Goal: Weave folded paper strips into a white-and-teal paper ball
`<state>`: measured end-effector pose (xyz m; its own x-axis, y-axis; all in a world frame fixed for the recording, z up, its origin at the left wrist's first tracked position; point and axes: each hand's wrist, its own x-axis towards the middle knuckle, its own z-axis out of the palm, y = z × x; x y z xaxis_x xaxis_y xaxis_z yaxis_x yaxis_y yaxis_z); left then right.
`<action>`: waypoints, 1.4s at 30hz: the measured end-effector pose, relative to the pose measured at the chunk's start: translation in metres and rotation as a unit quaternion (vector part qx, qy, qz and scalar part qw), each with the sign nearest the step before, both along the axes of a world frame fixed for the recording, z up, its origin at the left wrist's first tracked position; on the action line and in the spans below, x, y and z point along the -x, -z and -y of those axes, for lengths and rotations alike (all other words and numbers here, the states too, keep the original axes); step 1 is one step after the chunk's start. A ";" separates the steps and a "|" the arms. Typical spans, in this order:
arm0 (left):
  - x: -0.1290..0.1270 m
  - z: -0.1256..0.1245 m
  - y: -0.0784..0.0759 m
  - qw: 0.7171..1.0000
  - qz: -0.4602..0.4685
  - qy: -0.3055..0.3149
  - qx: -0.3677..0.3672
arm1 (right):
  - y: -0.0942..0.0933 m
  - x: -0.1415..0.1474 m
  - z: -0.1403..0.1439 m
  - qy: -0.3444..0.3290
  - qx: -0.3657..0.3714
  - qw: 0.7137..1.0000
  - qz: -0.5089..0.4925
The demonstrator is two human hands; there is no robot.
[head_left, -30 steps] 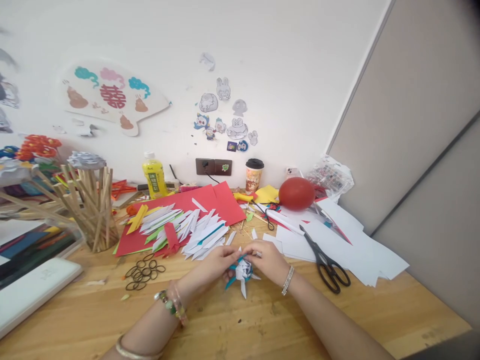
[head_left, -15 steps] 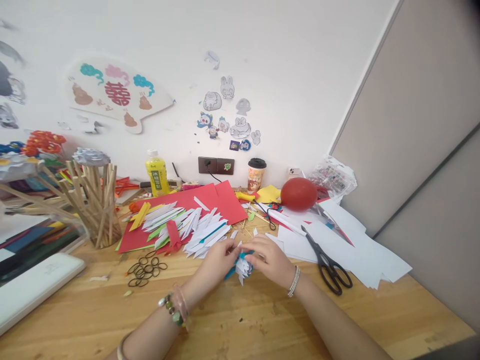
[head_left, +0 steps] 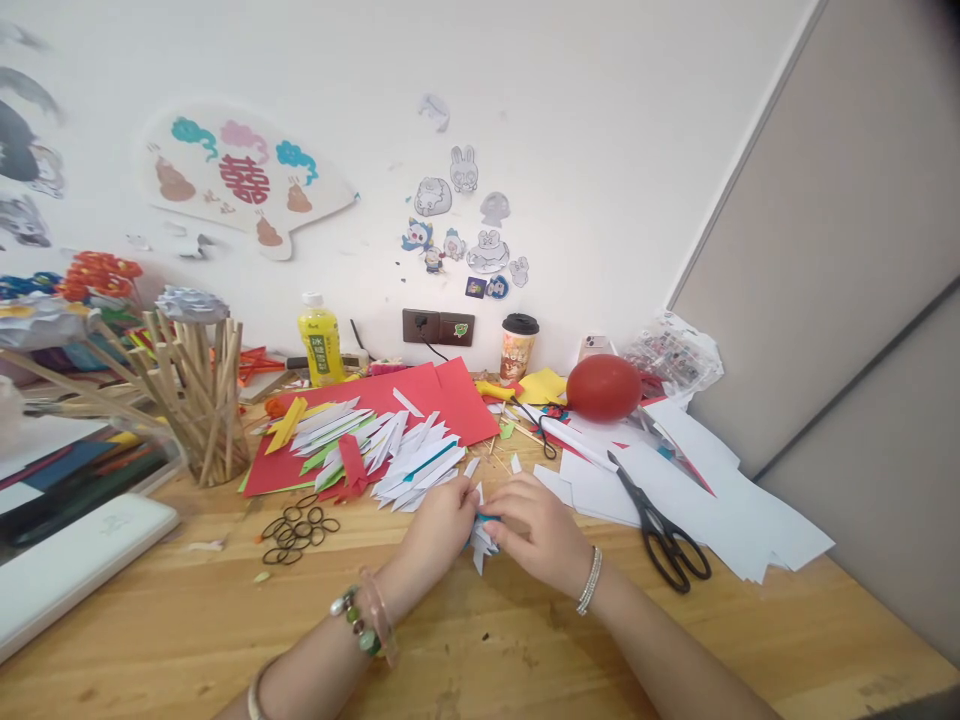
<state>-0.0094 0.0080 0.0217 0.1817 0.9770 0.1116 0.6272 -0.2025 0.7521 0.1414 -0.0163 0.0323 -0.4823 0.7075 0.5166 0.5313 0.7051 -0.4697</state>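
The left hand [head_left: 448,520] grips the blue-and-white folded paper [head_left: 480,552] while the right hand [head_left: 536,527] pinches its blue part; the paper sits between them, at their fingertips. Folded strips [head_left: 420,462] lie just beyond, rubber bands [head_left: 298,530] to the left, scissors [head_left: 654,522] to the right.

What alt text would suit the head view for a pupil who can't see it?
A person's left hand and right hand pinch a blue-and-white folded-paper piece over a wooden table. Beyond are folded paper strips, partly on red paper sheets; black scissors lie to the right, black elastic bands left.
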 end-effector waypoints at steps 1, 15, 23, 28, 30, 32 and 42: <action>-0.001 0.001 0.000 1.000 -0.005 -0.004 -0.001 | 0.000 0.002 0.002 0.020 0.006 1.000 0.002; -0.002 0.005 -0.005 1.000 -0.013 -0.017 -0.009 | 0.004 0.012 0.011 0.070 -0.060 0.994 0.065; 0.000 0.004 -0.008 0.999 -0.018 -0.009 -0.026 | 0.005 0.012 0.011 0.068 -0.057 0.994 0.058; -0.001 0.005 -0.009 0.999 -0.030 -0.015 -0.020 | 0.006 0.009 0.009 0.045 -0.108 0.987 0.110; -0.001 0.005 -0.009 0.999 -0.036 -0.011 -0.021 | 0.006 0.008 0.008 0.039 -0.116 0.986 0.117; -0.001 0.005 -0.010 0.999 -0.042 -0.008 -0.026 | 0.007 0.008 0.007 0.037 -0.116 0.987 0.104; 0.002 0.005 -0.015 0.999 -0.034 -0.013 -0.036 | 0.008 0.006 0.007 0.037 -0.145 0.985 0.084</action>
<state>-0.0113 0.0035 0.0364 0.1656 0.9715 0.1695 0.6823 -0.2369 0.6916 0.1352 -0.0234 0.0243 -0.5313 0.5788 0.6186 0.6395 0.7529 -0.1553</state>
